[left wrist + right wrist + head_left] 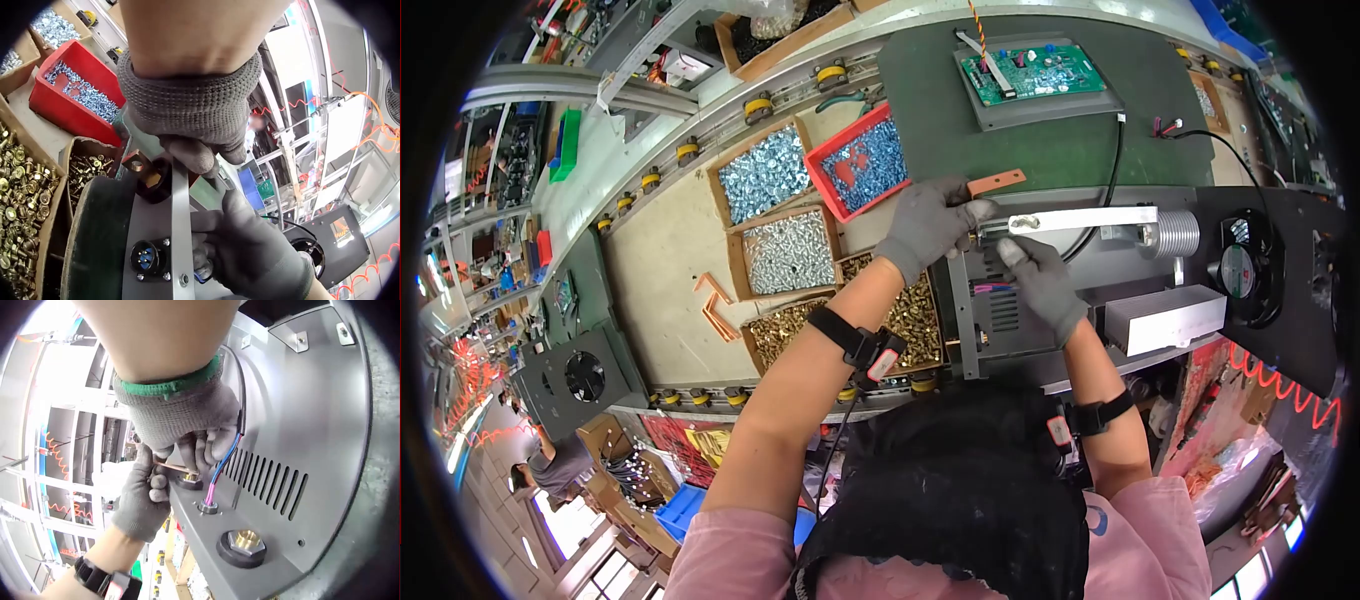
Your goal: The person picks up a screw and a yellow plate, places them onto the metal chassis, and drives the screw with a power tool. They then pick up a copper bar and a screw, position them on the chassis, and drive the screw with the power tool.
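Note:
Both hands wear grey knit gloves and meet at the end panel point(181, 231) of a grey metal chassis point(1090, 265). My left hand point(928, 225) pinches a flat copper bar point(997, 182) with a hole in its outer end. From the inner side, the fingers of my right hand point(1045, 285) close around a brass terminal point(189, 477), right at the copper bar's inner end. Beside them, a round connector point(208, 507) carries pink and blue wires point(220, 469). A second brass terminal point(246, 540) with a hex nut sits farther along the panel.
Left of the chassis stand boxes of brass bolts point(915, 325) and silver screws point(790, 252), plus a red bin point(843, 205). Bent copper pieces point(715, 308) lie farther left. A green circuit board point(1045, 75) is behind; a fan point(1248, 270) and finned coil point(1175, 233) are at right.

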Demonstrator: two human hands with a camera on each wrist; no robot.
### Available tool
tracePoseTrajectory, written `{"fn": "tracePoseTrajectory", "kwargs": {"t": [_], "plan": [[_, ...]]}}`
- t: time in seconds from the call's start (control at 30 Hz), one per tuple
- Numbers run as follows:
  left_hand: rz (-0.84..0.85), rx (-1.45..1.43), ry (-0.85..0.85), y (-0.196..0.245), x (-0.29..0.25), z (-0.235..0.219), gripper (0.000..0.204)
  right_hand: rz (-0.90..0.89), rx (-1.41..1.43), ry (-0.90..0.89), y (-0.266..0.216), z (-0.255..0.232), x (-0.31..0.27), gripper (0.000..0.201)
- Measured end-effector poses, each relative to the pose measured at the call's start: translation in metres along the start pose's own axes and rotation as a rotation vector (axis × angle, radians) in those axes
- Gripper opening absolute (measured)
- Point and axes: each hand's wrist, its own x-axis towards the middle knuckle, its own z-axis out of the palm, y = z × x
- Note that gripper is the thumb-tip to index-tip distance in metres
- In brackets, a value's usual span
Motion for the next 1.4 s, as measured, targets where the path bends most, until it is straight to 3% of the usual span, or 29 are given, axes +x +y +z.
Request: {"fn": "tracePoseTrajectory", "kwargs": {"t": [0.03, 0.1, 0.13, 0.2, 0.23, 0.3, 0.33, 0.37, 0.4, 0.43, 0.5, 0.53, 0.57, 0.7, 0.77, 1.07, 1.17, 1.23, 1.37, 1.4], "plan": [[0.026, -0.005, -0.010, -0.001, 0.002, 0.002, 0.030, 0.004, -0.006, -0.003, -0.002, 0.000, -0.007, 0.038], [0.007, 0.002, -0.016, 0.000, 0.006, 0.009, 0.029, -0.437, -0.359, 0.180, -0.015, 0.004, -0.028, 0.029], [-0.010, 0.015, -0.023, 0.004, 0.008, 0.013, 0.028, -0.466, -0.453, 0.108, -0.030, 0.010, -0.043, 0.022], [-0.008, 0.023, -0.053, 0.013, 0.012, 0.019, 0.027, -0.695, -0.524, -0.085, -0.026, 0.029, -0.053, 0.022], [-0.004, 0.035, -0.084, 0.015, 0.015, 0.022, 0.025, -0.696, -0.525, -0.088, -0.026, 0.041, -0.054, 0.022], [0.004, 0.034, -0.135, 0.013, 0.022, 0.028, 0.033, -0.634, -0.842, -0.419, -0.020, 0.064, -0.052, 0.025], [0.031, 0.038, -0.151, 0.014, 0.026, 0.032, 0.031, -0.638, -0.847, -0.418, 0.017, 0.082, -0.047, 0.025], [0.057, 0.041, -0.168, 0.016, 0.029, 0.036, 0.029, -0.378, -0.640, -0.434, 0.072, 0.107, -0.038, 0.027], [0.031, 0.068, -0.201, 0.020, 0.033, 0.039, 0.027, -0.118, -0.425, -0.443, 0.071, 0.117, -0.033, 0.028], [0.033, 0.067, -0.199, 0.022, 0.035, 0.041, 0.027, -0.120, -0.428, -0.443, 0.072, 0.121, -0.031, 0.028], [0.027, 0.092, -0.274, 0.027, 0.041, 0.045, 0.027, -0.112, -0.708, -0.556, 0.051, 0.125, -0.027, 0.029], [0.042, 0.089, -0.291, 0.028, 0.044, 0.047, 0.026, -0.225, -0.426, -0.463, 0.033, 0.119, -0.023, 0.032], [0.048, 0.090, -0.291, 0.026, 0.046, 0.048, 0.026, -0.229, -0.429, -0.459, 0.041, 0.120, -0.012, 0.032], [0.026, 0.127, -0.325, 0.035, 0.047, 0.046, 0.025, -0.128, -0.884, -0.478, 0.134, 0.128, 0.064, 0.044], [0.032, 0.111, -0.338, 0.032, 0.051, 0.048, 0.026, -0.094, -0.992, -0.469, 0.150, 0.128, 0.073, 0.047], [0.032, 0.153, -0.339, 0.034, 0.050, 0.046, 0.026, -0.302, -1.257, -0.321, 0.167, 0.122, 0.084, 0.049], [0.033, 0.136, -0.324, 0.032, 0.050, 0.048, 0.024, -0.348, -1.309, -0.282, 0.135, 0.111, 0.079, 0.050], [0.030, 0.102, -0.314, 0.032, 0.048, 0.050, 0.023, -0.043, -0.958, -0.335, 0.041, 0.085, 0.060, 0.051], [0.017, 0.122, -0.307, 0.041, 0.042, 0.048, 0.025, -0.121, -1.044, -0.380, 0.030, 0.081, 0.047, 0.048], [0.004, 0.118, -0.300, 0.043, 0.041, 0.048, 0.025, 0.016, -0.622, -0.336, 0.001, 0.070, 0.034, 0.043]]}}
